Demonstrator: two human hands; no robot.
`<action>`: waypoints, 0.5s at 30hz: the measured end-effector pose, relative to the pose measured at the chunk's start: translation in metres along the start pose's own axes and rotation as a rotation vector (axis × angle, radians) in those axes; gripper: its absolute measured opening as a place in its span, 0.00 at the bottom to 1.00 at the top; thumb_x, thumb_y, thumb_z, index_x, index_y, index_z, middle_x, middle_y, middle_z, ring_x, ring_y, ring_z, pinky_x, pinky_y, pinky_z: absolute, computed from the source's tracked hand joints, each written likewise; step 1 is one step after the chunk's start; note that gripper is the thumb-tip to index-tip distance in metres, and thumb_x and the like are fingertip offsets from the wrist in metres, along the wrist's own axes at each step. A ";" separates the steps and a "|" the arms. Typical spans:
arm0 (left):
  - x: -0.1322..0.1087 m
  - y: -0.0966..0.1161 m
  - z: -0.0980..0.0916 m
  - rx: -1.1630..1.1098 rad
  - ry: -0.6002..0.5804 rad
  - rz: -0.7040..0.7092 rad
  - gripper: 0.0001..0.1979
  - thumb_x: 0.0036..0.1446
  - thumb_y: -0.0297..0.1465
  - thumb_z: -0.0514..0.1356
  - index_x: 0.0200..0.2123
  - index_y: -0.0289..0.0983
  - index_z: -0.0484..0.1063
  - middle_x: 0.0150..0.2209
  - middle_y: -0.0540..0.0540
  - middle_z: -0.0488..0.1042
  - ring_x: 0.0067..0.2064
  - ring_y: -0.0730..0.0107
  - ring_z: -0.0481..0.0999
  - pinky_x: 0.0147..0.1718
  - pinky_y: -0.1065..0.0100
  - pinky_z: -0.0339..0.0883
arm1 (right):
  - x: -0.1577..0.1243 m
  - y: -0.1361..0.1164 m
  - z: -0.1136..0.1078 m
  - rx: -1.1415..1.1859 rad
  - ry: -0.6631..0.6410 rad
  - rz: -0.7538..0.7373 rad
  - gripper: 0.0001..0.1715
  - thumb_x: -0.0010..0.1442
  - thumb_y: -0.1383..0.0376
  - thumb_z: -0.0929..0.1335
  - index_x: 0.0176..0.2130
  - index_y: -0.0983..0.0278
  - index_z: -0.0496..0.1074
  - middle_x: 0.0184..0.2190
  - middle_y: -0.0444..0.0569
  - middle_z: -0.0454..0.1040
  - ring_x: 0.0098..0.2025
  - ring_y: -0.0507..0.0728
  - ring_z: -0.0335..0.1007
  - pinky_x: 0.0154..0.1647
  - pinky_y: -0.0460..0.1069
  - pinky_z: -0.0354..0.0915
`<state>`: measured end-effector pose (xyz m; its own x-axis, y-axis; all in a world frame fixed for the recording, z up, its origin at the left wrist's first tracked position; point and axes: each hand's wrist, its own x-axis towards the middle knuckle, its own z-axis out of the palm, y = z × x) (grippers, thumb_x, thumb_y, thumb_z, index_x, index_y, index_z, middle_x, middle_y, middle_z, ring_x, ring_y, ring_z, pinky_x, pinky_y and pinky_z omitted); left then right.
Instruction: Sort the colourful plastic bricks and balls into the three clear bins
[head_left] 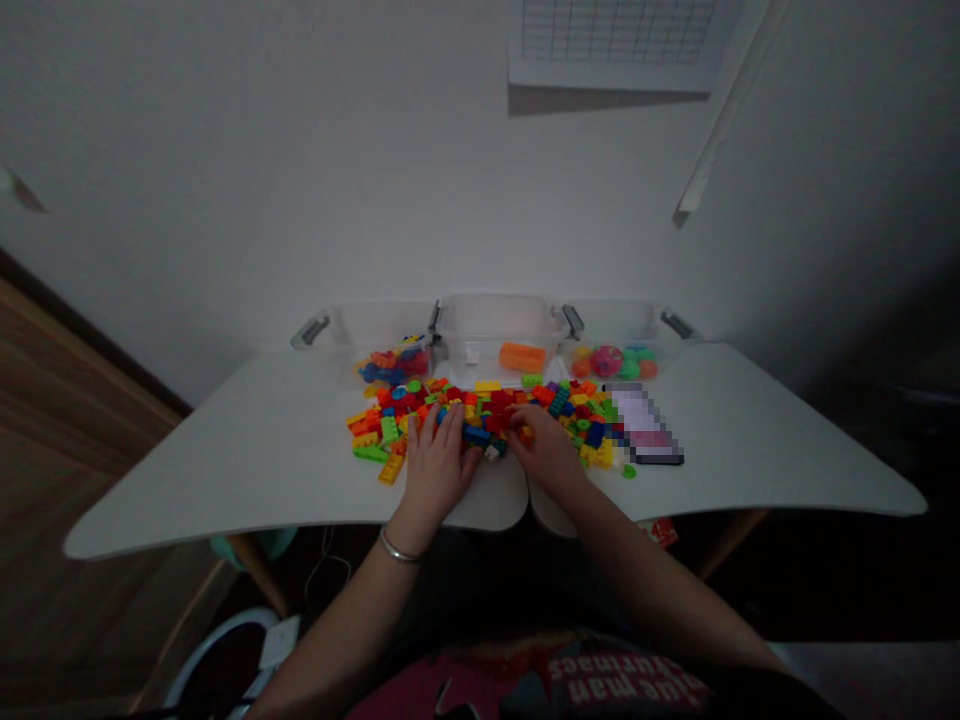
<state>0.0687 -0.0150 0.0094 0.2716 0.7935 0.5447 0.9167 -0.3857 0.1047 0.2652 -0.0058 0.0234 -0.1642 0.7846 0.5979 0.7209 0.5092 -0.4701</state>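
A heap of small plastic building bricks (420, 405) in red, orange, yellow, green and blue lies on the white table (247, 450) in front of me. My left hand (436, 462) rests on the near edge of the heap, fingers stretched flat over blue and red bricks. My right hand (546, 447) is beside it, fingers curled among red and orange bricks; what it grips is too small to make out. A metal bracelet (397, 550) is on my left wrist.
Three clear plastic boxes stand along the wall: the left box (352, 330) with mixed bricks, the middle box (491, 325) with an orange piece (522, 357), the right box (637, 325) with round coloured pieces. A blurred-out phone-sized object (646, 425) lies right of the heap.
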 end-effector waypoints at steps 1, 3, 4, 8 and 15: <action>0.000 0.000 0.000 -0.010 0.007 0.001 0.32 0.62 0.37 0.56 0.67 0.33 0.55 0.63 0.35 0.67 0.67 0.44 0.58 0.65 0.36 0.44 | -0.004 -0.004 0.004 -0.044 -0.024 -0.024 0.06 0.60 0.69 0.66 0.38 0.62 0.72 0.44 0.53 0.78 0.47 0.60 0.74 0.48 0.55 0.68; -0.001 -0.001 -0.002 -0.040 0.004 0.035 0.32 0.62 0.35 0.56 0.67 0.33 0.56 0.61 0.36 0.70 0.66 0.46 0.61 0.66 0.36 0.42 | -0.010 -0.010 0.010 -0.146 -0.062 -0.076 0.06 0.60 0.69 0.67 0.38 0.62 0.73 0.44 0.53 0.79 0.46 0.60 0.75 0.49 0.55 0.67; -0.001 -0.002 -0.002 -0.059 -0.004 0.066 0.30 0.62 0.34 0.57 0.66 0.34 0.57 0.59 0.37 0.71 0.65 0.47 0.62 0.66 0.37 0.42 | -0.012 -0.011 0.012 -0.189 -0.073 -0.098 0.06 0.60 0.69 0.68 0.38 0.62 0.74 0.44 0.52 0.80 0.45 0.60 0.75 0.50 0.55 0.66; -0.001 -0.003 -0.006 -0.135 -0.025 0.196 0.26 0.62 0.34 0.58 0.62 0.36 0.63 0.55 0.40 0.75 0.63 0.51 0.66 0.67 0.39 0.43 | -0.015 -0.012 0.015 -0.276 -0.061 -0.121 0.05 0.60 0.68 0.69 0.39 0.61 0.75 0.42 0.51 0.81 0.44 0.59 0.74 0.51 0.55 0.64; -0.001 -0.003 -0.007 -0.179 0.025 0.200 0.15 0.62 0.35 0.58 0.51 0.42 0.74 0.48 0.44 0.80 0.56 0.56 0.72 0.67 0.41 0.44 | -0.015 -0.012 0.014 -0.255 -0.050 -0.164 0.07 0.63 0.65 0.68 0.42 0.59 0.76 0.46 0.49 0.80 0.47 0.59 0.73 0.51 0.55 0.65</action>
<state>0.0636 -0.0179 0.0147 0.4331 0.6818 0.5896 0.7783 -0.6127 0.1369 0.2496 -0.0187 0.0106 -0.3211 0.7187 0.6167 0.8268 0.5303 -0.1875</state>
